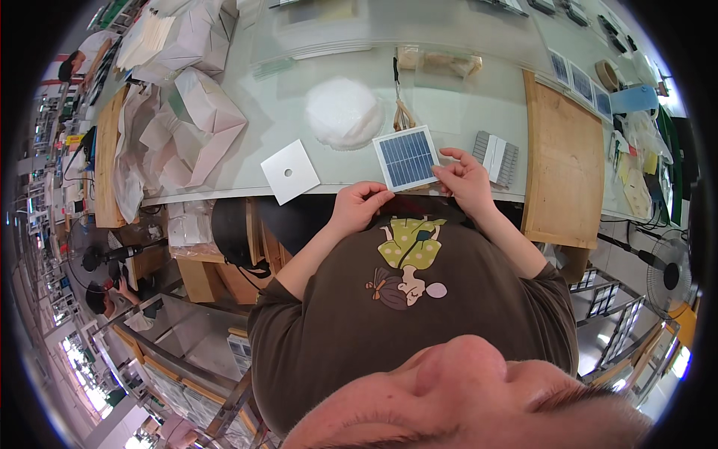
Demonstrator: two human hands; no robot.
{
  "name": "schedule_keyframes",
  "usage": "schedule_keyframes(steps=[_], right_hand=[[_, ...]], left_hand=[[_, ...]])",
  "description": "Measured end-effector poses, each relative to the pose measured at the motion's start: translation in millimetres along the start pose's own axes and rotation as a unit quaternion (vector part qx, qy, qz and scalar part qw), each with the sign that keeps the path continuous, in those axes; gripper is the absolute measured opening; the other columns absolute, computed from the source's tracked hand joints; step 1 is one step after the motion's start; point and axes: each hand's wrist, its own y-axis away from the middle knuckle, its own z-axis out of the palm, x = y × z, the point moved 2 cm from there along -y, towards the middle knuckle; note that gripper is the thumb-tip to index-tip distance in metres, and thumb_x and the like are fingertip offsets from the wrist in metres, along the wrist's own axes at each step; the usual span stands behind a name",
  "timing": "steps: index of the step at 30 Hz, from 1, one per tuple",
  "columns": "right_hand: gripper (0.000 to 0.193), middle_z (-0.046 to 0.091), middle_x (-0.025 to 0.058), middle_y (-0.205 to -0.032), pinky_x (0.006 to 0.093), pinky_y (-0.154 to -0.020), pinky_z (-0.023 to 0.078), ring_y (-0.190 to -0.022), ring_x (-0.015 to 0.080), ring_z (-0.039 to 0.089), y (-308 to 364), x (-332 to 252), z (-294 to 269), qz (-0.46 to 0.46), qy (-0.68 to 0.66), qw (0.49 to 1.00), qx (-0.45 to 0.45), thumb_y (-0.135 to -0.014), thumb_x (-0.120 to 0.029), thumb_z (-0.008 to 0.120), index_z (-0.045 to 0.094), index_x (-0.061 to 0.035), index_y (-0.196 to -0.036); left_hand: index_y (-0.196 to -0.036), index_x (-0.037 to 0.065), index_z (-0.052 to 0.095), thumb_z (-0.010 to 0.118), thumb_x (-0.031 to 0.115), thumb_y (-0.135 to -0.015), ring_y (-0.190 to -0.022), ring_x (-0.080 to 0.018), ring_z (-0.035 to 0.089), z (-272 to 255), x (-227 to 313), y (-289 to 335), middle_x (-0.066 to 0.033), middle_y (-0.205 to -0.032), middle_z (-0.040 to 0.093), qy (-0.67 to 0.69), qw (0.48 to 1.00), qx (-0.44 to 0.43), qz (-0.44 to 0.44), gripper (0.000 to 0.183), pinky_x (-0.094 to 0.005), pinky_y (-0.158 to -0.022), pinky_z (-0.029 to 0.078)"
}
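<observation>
A small blue solar panel (407, 159) with a white border lies slightly tilted at the near edge of the table. My left hand (362, 204) pinches its lower left corner between thumb and fingers. At its right edge, my right hand (467, 181) grips with thumb and fingertips. To the left lies a white square plate (301, 160) with a round hole in its middle. Beyond the panel sit a round white fluffy wad (342, 112) and a thin tool (398, 93) with a dark tip and tan loops. Right of my right hand is a grey ribbed piece (505, 161) with a pale strip.
Crumpled white paper bags (191, 135) fill the left side. A wooden board (565, 165) bounds the right, and a raised translucent shelf (404, 34) the back. Further right are more small panels (580, 78), a tape roll (606, 75) and a blue bottle (634, 99).
</observation>
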Motion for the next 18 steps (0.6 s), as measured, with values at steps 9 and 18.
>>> schedule_keyframes(steps=[9, 18], right_hand=[[0.037, 0.059, 0.0006, -0.068, 0.0186, -0.049, 0.039, -0.055, 0.0054, 0.052, 1, -2, 1, -0.002, 0.007, 1.000, 0.007, -0.086, -0.007, 0.066, 0.050, 0.0006, -0.118], [0.028, 0.058, 0.0015, -0.065, 0.0204, -0.045, 0.039, -0.053, 0.0061, 0.052, 0, 2, -1, -0.009, -0.028, 0.999, 0.013, -0.084, -0.006, 0.068, 0.051, 0.0006, -0.106]], left_hand=[[-0.092, 0.002, 0.069, 0.067, 0.017, -0.087, -0.058, -0.0045, 0.054, 1, 1, -2, 0.0007, -0.070, 0.064, 0.019, 1.000, 0.002, 0.015, 0.016, -0.0204, -0.055, 0.044], [-0.090, 0.005, 0.066, 0.074, 0.016, -0.077, -0.076, -0.0160, 0.059, -13, 47, 4, -0.0049, -0.089, 0.064, -0.246, 0.926, 0.091, 0.271, 0.019, -0.0279, -0.066, 0.048]])
